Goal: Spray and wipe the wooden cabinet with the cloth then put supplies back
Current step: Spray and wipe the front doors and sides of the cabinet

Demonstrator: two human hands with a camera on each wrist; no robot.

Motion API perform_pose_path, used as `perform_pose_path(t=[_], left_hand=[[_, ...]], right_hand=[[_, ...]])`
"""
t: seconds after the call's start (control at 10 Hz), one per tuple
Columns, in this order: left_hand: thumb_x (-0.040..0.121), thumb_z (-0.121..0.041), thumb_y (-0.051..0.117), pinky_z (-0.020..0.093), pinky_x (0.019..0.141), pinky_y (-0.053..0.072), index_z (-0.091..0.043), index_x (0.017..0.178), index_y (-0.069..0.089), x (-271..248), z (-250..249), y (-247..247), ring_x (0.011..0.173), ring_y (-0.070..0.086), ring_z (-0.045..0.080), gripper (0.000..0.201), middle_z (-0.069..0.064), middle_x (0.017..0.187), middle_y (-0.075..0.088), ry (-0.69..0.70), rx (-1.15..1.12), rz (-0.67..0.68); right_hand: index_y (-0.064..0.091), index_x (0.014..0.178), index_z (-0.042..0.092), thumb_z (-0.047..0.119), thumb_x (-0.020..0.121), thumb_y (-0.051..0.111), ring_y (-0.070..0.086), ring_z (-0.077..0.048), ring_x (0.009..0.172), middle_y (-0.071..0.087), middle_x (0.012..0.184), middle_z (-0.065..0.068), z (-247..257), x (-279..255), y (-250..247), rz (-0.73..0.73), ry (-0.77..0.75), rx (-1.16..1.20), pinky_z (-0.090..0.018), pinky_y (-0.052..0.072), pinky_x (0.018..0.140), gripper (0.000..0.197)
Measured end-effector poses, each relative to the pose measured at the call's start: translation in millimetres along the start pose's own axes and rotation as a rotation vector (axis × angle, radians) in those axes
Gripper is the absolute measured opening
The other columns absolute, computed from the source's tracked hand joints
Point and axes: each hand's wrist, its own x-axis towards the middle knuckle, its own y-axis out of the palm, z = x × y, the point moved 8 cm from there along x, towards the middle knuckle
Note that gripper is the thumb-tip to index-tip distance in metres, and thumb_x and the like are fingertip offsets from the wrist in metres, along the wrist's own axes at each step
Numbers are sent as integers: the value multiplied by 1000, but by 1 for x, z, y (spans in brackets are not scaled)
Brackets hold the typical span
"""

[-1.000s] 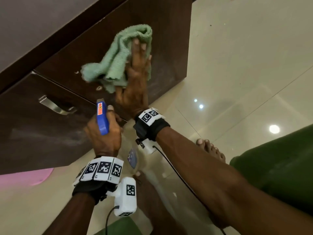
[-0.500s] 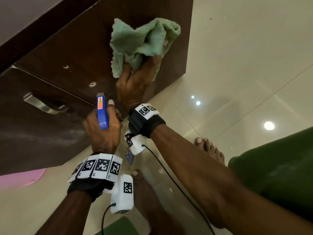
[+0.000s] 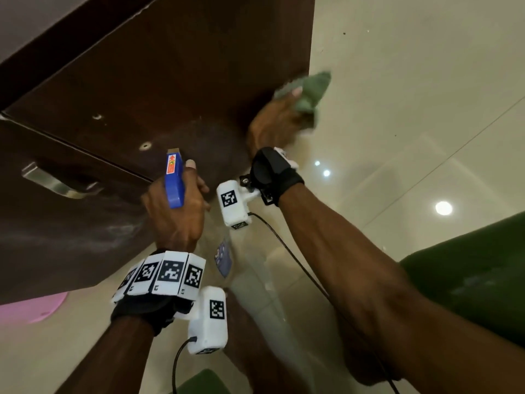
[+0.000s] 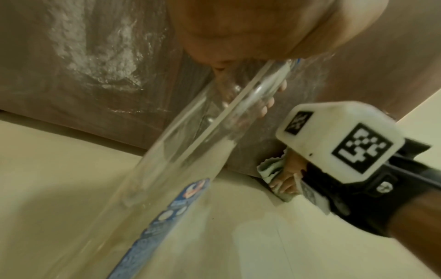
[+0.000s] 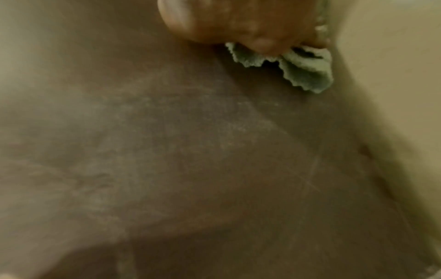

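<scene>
head view: the right hand (image 3: 272,123) is at the lower right corner of the dark wooden cabinet (image 3: 176,89), with the green cloth (image 3: 311,91) bunched under it. its fingers (image 3: 295,92) are curled over the cloth and hold it against the cabinet's edge; the hand is blurred, so how tightly they close is unclear. part of the cloth sticks out past the cabinet corner, over the pale floor (image 3: 412,81).

right wrist view: the heel of the right hand (image 5: 238,20) sits on the brown panel (image 5: 190,151), and a ragged fold of cloth (image 5: 307,69) shows from beneath it, touching the panel.

head view: the left hand (image 3: 176,211) grips the spray bottle (image 3: 174,180) by its blue head, fingers wrapped around the neck and the thumb tip up beside the nozzle. the bottle is held just in front of the cabinet drawer, near a metal handle (image 3: 56,183).

left wrist view: the clear body of the spray bottle (image 4: 190,136) runs down from the left hand (image 4: 250,28), with a blue label along its lower side. a whitish, streaky patch (image 4: 100,56) lies on the cabinet face beside it. the cloth (image 4: 270,168) and right hand (image 4: 286,177) show at the cabinet's bottom corner.
</scene>
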Motion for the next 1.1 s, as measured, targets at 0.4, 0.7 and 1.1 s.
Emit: perform_pose_path(t=[0.4, 0.7, 1.1], left_hand=[[97, -44, 46, 50, 92, 52, -10, 69, 68, -1, -11, 3, 79, 68, 34, 50, 5, 70, 69, -24, 71, 13], [86, -53, 47, 56, 88, 49, -8, 77, 62, -27, 27, -59, 91, 62, 43, 48, 33, 95, 65, -130, -40, -385], [93, -41, 51, 33, 61, 51, -19, 68, 60, -22, 14, -35, 52, 63, 16, 34, 3, 68, 66, -195, -156, -111]], right_hand=[[12, 152, 2, 17, 103, 22, 19, -49, 141, 12, 154, -33, -34, -2, 10, -128, 189, 97, -59, 22, 114, 52], [32, 136, 4, 33, 97, 40, 32, -50, 135, 25, 147, -29, 45, -155, 44, -1, -680, 6, -55, 31, 111, 49], [45, 115, 9, 31, 86, 52, 65, -37, 93, 64, 104, -23, -16, -75, 12, 185, -683, -142, -42, 55, 79, 37]])
